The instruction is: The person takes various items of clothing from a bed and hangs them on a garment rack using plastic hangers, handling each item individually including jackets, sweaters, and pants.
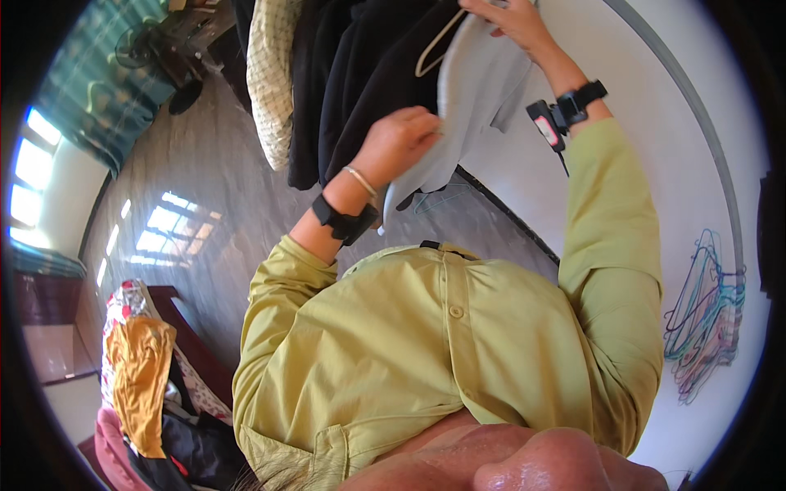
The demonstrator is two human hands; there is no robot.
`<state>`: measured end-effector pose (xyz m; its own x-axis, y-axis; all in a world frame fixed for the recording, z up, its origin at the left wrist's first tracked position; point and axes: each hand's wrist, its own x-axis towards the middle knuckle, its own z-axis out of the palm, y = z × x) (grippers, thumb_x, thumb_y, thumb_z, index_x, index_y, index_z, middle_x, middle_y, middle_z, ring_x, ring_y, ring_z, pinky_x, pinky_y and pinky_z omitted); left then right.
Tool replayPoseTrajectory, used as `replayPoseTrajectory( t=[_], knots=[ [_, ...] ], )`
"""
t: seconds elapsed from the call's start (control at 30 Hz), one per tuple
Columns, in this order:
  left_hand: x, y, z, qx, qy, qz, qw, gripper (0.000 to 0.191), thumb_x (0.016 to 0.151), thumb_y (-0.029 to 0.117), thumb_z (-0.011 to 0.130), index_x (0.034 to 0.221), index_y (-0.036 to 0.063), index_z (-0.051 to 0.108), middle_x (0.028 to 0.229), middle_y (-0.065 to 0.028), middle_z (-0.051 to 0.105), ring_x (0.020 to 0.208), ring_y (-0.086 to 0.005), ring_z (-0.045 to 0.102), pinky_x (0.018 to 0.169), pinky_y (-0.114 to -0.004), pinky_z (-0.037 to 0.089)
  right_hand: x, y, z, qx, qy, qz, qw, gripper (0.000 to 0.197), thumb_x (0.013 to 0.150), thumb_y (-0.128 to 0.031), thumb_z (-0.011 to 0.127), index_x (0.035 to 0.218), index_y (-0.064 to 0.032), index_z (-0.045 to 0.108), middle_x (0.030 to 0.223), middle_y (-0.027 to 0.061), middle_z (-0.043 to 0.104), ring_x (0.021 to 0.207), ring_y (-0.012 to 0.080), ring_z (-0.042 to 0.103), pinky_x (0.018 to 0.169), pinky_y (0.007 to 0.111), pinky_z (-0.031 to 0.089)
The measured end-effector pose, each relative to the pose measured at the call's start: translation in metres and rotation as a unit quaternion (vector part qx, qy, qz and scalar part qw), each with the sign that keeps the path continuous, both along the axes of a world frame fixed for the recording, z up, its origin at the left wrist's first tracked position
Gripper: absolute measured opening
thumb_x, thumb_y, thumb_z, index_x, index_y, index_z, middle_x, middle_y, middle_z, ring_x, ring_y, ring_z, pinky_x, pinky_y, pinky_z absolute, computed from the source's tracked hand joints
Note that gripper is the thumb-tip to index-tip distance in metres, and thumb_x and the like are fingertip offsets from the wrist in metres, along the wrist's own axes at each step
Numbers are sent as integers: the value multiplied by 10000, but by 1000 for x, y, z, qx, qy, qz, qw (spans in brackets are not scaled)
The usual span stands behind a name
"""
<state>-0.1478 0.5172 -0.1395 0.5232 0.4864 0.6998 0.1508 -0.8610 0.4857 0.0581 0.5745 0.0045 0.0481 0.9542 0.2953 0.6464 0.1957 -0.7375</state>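
Note:
Light grey-white fabric of a garment (476, 92) hangs in front of me, beside several dark garments (362, 73). My left hand (399, 144) has its fingers curled at the garment's left edge and appears to pinch it. Higher up, my right hand (513, 21) touches the upper part of the same garment, close to the picture's top rim; its grip is not clear. Left of that hand, part of a cream-coloured hanger (433, 55) shows against the dark cloth. The garment's top is partly hidden by my right hand and cut off by the frame.
A checked cream garment (270, 86) hangs left of the dark ones. Several hangers (706, 313) hang by the white wall at right. A blue-green hanger (442, 199) lies low by the wall's base. Clothes (141, 374) are piled at lower left; a fan (138, 46) stands at upper left.

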Motion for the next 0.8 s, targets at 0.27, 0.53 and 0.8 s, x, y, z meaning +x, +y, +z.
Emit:
replayPoseTrajectory(
  t=[0.27,0.53,0.8],
  knots=[
    [59,-29,0,29,-27,-112,993,104,688,62,581,772,48,520,681,-93,491,654,-261,525,554,-345,440,26,-45,-6,127,-85,-57,987,356,689,-353,678,724,-26,541,580,-8,493,466,67,442,457,193,371],
    [96,-40,18,67,-38,-213,974,101,707,67,556,737,38,464,712,-87,490,679,-267,524,573,-357,433,34,-50,7,71,34,-12,997,399,695,-278,689,952,-56,479,864,15,545,672,81,520,510,189,399],
    [90,-41,3,20,-37,-207,977,93,713,75,548,750,40,471,729,-88,506,683,-273,528,580,-367,429,45,-53,13,-35,25,-47,998,462,674,-289,704,1005,-66,469,731,-5,527,618,57,488,497,177,371]
  ],
)
